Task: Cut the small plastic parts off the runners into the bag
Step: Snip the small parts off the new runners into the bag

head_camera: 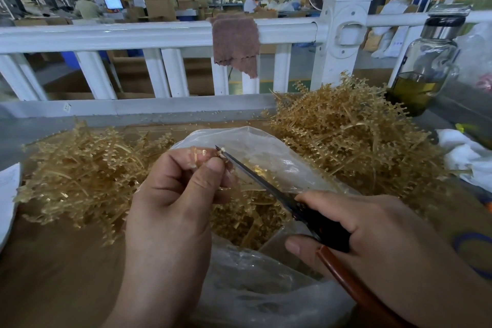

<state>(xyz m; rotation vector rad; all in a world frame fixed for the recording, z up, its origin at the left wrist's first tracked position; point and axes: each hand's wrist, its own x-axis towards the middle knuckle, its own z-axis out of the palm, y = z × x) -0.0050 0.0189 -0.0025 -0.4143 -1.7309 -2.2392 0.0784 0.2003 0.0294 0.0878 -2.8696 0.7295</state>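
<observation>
My left hand (pixel 175 194) pinches a thin amber plastic runner (pixel 199 153) between thumb and fingers, above the open clear plastic bag (pixel 269 146). My right hand (pixel 372 231) grips black-handled scissors (pixel 255 176), whose blade tips meet the runner's end at my left fingertips. Small amber parts and runner pieces (pixel 245 218) lie inside the bag. A heap of amber runners (pixel 80 168) lies to the left of the bag and a bigger heap (pixel 351 130) to the right.
The work surface is brown cardboard (pixel 53 274). A white railing (pixel 159 34) with a brown cloth (pixel 235 40) over it runs along the far side. A glass bottle (pixel 426 61) with yellowish liquid stands at far right. White cloth (pixel 463 157) lies at the right edge.
</observation>
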